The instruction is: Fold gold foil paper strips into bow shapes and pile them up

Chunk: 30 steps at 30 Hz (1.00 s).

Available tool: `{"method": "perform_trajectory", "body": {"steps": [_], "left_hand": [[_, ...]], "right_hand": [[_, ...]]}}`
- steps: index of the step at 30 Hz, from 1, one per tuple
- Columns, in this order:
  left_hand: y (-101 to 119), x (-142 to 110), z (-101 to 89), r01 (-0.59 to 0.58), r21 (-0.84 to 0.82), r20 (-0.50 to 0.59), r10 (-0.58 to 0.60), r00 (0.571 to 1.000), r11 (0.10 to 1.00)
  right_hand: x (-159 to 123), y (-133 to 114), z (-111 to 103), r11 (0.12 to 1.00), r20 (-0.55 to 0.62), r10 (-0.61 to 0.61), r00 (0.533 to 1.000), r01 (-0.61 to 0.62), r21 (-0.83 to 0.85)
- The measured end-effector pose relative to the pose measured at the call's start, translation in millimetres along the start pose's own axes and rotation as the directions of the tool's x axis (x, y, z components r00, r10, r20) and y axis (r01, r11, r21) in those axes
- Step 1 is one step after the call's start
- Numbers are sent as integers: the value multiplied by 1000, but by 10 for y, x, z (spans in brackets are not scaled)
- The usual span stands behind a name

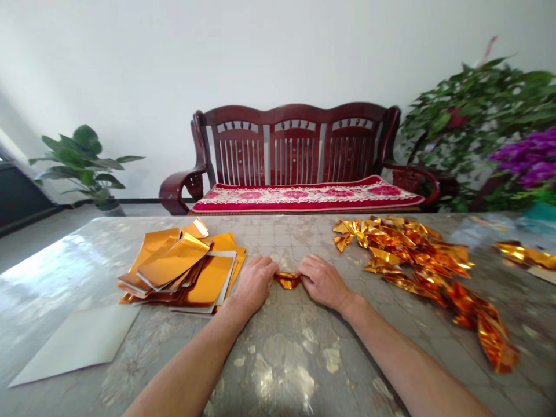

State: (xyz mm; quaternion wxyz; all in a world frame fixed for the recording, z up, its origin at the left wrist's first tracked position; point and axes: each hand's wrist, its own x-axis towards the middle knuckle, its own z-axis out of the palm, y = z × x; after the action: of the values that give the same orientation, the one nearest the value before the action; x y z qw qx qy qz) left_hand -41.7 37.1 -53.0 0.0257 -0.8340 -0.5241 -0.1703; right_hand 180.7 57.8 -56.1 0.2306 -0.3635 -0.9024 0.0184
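Between my two hands is a small folded piece of gold foil paper [288, 281], held just above or on the table. My left hand [257, 281] is closed on its left end, and my right hand [324, 281] is closed on its right end. The fingertips hide both ends of the piece. Just left of my left hand lies a loose stack of flat gold foil paper sheets [174, 260], some with pale backs showing. Right of my right hand spreads a pile of folded, crinkled gold foil pieces [417, 255].
A patterned, glossy table [278, 359] lies under everything. At its left is a pale sheet [78, 339]; at the far right, clear plastic [480, 229] and another gold foil piece [525, 253]. Behind stand a dark red wooden bench [291, 150] and potted plants [87, 162].
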Motion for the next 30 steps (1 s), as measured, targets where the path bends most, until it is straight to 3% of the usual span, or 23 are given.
{"method": "perform_trajectory", "body": {"steps": [18,26,30], "left_hand": [[-38,-26,-65,-17,-73,35,20,999,997],[49,0,-81,109,-54,-45,-111,993,993],[4,40,-40,147,-108,8,-147,989,983]], "right_hand": [[-4,-18,-43,999,37,24,999,-26,47],[40,-55,-64,992,59,129,990,-129,-15],[48,-45,-32,985,65,173,983,-173,-6]]}}
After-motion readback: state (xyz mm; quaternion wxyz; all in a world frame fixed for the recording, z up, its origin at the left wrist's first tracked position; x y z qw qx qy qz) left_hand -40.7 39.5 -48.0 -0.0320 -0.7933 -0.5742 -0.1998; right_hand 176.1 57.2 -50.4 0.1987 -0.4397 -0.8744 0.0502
